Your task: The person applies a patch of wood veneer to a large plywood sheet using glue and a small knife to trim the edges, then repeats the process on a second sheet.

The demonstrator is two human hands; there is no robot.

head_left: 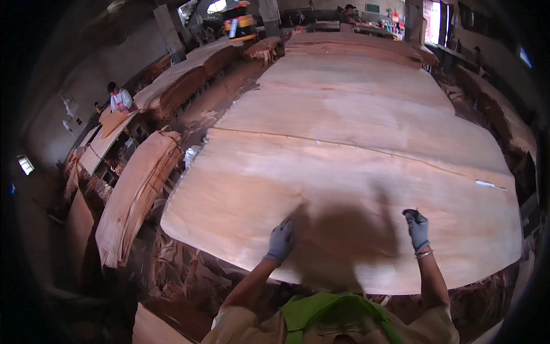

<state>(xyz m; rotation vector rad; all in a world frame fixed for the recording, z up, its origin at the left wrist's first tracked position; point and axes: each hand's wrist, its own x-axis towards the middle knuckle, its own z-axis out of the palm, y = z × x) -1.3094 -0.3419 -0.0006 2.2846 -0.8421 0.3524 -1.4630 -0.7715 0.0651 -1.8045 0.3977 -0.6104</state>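
The big, thin wood veneer sheet [355,178] lies flat in front of the person, under both hands. The left hand [281,241] and right hand [417,228] wear gray gloves; I can't tell how open either grip is, or if it holds anything. The sheet looks light, bendy and easy to crack. Hold its near edge, hands wide apart.

L head cam, wide fisheye, looks down & fwd from head ht., wood sheet [344,180] close below.
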